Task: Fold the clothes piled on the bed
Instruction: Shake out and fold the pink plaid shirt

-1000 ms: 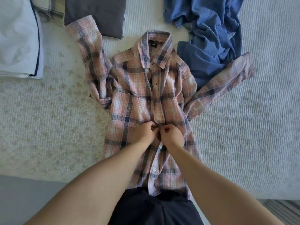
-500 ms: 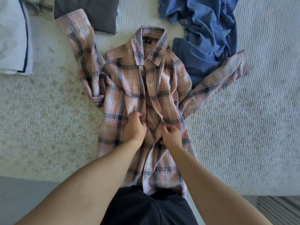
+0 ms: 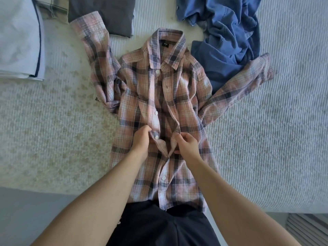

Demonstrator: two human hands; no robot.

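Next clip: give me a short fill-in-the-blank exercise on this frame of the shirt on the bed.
1. The plaid shirt lies with its collar pointing ____ from the person.
2. The left hand pinches the front edge that carries the white ____.
3. The right hand pinches the opposite front edge, the one with the ____.
4. The shirt's right-side sleeve lies partly over a crumpled ____ garment.

Missing words: away; buttons; buttonholes; blue

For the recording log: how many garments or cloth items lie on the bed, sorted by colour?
Pink plaid: 1, the plaid shirt
Blue: 1, a crumpled blue garment
Dark grey: 1, a folded grey item
White with navy trim: 1, a folded white item
Pale checked: 1, a checked item, mostly covered
Total: 5
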